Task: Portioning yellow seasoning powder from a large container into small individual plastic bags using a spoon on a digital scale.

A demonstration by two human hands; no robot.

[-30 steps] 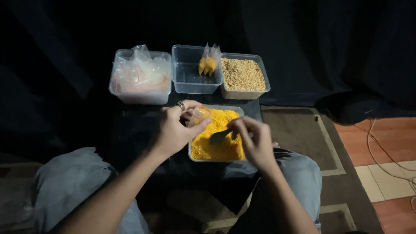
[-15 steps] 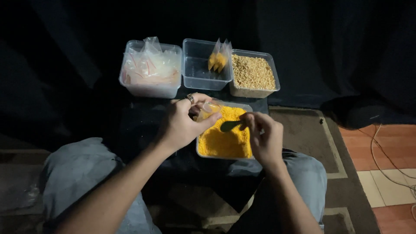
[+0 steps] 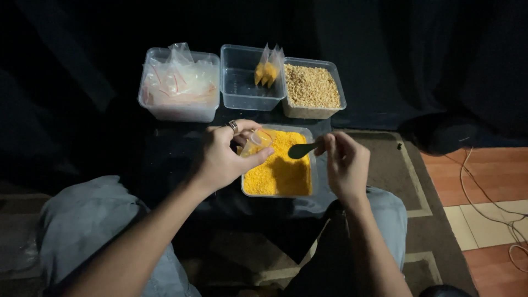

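Note:
My left hand (image 3: pixel 225 157) holds a small clear plastic bag (image 3: pixel 257 140) open over a clear tub of yellow crumbs (image 3: pixel 280 165). The bag has a little yellow at its bottom. My right hand (image 3: pixel 345 165) grips a dark green spoon (image 3: pixel 302 149) whose bowl hovers just right of the bag's mouth, above the crumbs. A ring shows on a left finger.
Behind stand three clear tubs in a row: one stuffed with empty small bags (image 3: pixel 179 82), a middle one (image 3: pixel 245 80) holding two filled yellow packets (image 3: pixel 268 69), and one of pale tan grains (image 3: pixel 312 87). A brown rug (image 3: pixel 412 187) and cables (image 3: pixel 495 192) lie on the right.
The view has shifted slightly. My right hand has lifted the spoon off the crumbs and brought it up next to the bag's mouth. My left hand keeps holding the bag.

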